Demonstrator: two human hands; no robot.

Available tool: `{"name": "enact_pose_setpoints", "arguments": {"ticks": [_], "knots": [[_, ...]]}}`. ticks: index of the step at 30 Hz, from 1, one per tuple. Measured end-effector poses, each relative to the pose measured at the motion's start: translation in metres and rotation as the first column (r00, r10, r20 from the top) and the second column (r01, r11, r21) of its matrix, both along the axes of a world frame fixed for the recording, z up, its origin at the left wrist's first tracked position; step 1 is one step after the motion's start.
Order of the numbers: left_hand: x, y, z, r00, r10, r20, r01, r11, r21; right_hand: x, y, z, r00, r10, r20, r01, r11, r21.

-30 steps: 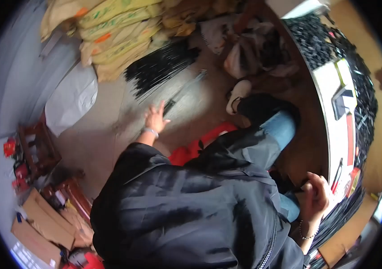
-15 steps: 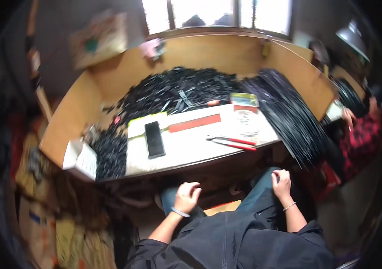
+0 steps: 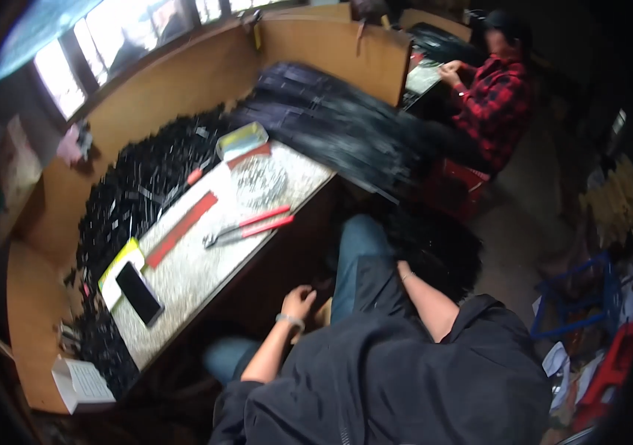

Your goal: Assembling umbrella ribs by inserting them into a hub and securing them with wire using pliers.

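I sit at a speckled workbench [image 3: 205, 267]. My left hand [image 3: 300, 302], with a band on its wrist, rests with curled fingers by my blue-jeaned thigh just below the bench's front edge, and I see nothing in it. My right hand [image 3: 400, 265] reaches down beside my right knee into a dark bundle of black strips [image 3: 439, 248], which hides its fingers. On the bench, nearest my left hand, lie red-handled pliers [image 3: 251, 225], a red strip [image 3: 181, 228], a black phone [image 3: 138, 293] on a yellow pad, and a clear dish [image 3: 261, 182].
Heaps of black strips [image 3: 138, 178] cover the back of the bench and spill off its right end [image 3: 346, 126]. A yellow-green box [image 3: 242, 141] sits behind the dish. A person in a red plaid shirt [image 3: 491, 104] works at the neighbouring bench, by a red stool [image 3: 454, 185]. Clutter lines the right wall.
My view swung from the floor behind me round to the bench. My left hand left the floor and came to my thigh; my right hand moved down into the black bundle.
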State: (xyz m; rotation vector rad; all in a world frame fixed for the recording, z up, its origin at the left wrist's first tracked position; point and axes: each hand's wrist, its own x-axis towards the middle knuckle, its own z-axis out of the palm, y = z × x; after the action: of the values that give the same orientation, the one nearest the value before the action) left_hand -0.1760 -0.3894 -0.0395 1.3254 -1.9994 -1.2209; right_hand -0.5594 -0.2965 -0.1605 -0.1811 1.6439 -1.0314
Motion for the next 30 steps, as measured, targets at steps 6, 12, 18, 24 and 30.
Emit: {"name": "enact_pose_setpoints", "arguments": {"ticks": [6,12,18,24,30], "knots": [[-0.045,-0.024,-0.024,0.998,0.002,0.056,-0.004,0.999,0.05,-0.069,0.005,0.025,0.959,0.284,-0.024,-0.268,0.928,0.259],[-0.055,-0.046,-0.025,0.982,0.147,0.116,-0.168,0.965,0.2,-0.132,0.005,0.044,0.895,0.446,-0.009,-0.407,0.825,0.392],[-0.089,-0.044,-0.053,0.964,0.265,-0.015,-0.236,0.882,0.408,-0.152,0.044,0.043,0.867,0.495,-0.058,-0.437,0.811,0.39],[-0.1,-0.037,-0.049,0.875,0.372,-0.31,-0.227,0.88,0.417,-0.119,0.063,0.051,0.851,0.461,-0.251,-0.395,0.878,0.272],[-0.095,-0.038,0.001,0.987,0.103,-0.125,-0.039,0.899,0.436,-0.039,0.016,0.04,0.885,0.171,-0.434,-0.122,0.983,0.14]]}}
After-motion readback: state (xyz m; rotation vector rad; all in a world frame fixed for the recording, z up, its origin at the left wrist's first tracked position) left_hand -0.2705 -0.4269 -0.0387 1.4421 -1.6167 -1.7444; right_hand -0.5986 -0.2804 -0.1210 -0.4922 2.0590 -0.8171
